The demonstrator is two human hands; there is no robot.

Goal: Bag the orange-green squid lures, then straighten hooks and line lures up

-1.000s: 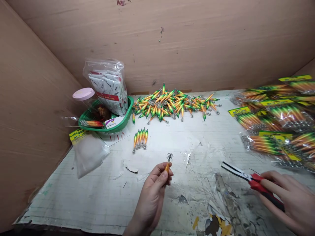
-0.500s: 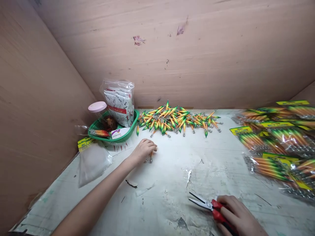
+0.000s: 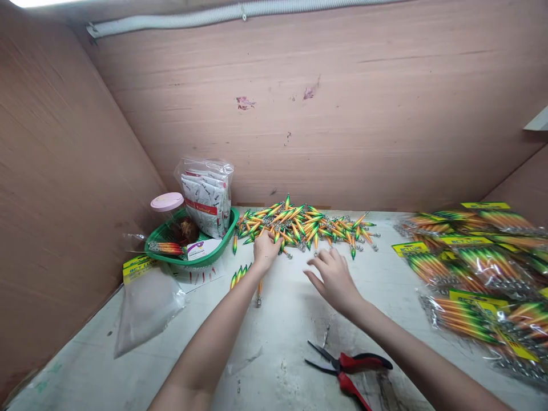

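My left hand (image 3: 266, 251) is at the front edge of a pile of orange and green squid jigs (image 3: 297, 220), its fingers closed on a jig there; the fingertips are partly hidden. Beside the pile, my right hand (image 3: 336, 281) hovers over the table, fingers apart and holding nothing. Below it lie red-handled pliers (image 3: 342, 364), jaws spread. A small row of jigs (image 3: 240, 276) lies next to my left forearm, which partly covers it. One hooked tail (image 3: 259, 298) shows on the forearm's other side.
Packed bags of jigs (image 3: 466, 319) are stacked at the right. At the left stand a green basket (image 3: 209, 258) with a jar and bagged packets, and clear header bags (image 3: 149, 308). Wooden panels (image 3: 342, 142) close off the back and left. A corrugated conduit (image 3: 192, 18) runs above.
My right hand has let go of the pliers, now lying on the table, and moved up toward the pile. My left hand has moved from the small row to the pile. The view has tilted up.
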